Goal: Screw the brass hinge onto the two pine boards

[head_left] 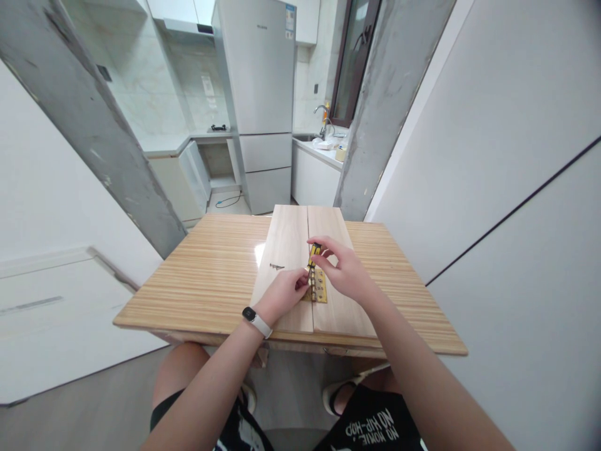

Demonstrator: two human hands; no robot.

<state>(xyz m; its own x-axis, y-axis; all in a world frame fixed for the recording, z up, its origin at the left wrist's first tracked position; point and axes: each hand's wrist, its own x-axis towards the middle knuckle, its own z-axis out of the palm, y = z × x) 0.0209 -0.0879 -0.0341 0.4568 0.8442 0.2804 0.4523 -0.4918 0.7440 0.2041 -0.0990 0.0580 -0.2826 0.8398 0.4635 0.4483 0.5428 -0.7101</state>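
My right hand [345, 266] grips a short yellow-and-black screwdriver [315, 252], held nearly upright with its tip down by the hinge. A brass-coloured hinge [321, 287] lies across the seam between two pale wooden boards, the left board [287, 235] and the right board [328, 228]. My left hand [287, 289], a banded tracker on its wrist, rests over the hinge's left leaf with fingers pinched near the screwdriver tip. What those fingers hold, if anything, is hidden. Several loose screws [277, 267] lie on the left board, beyond my left hand.
The boards rest on a striped wooden table [220, 263], whose front edge is close to my knees. Beyond it stand a silver refrigerator [265, 81], a counter with a sink, and an open cabinet door [195, 172]. A white panel wall [507, 188] rises at the right.
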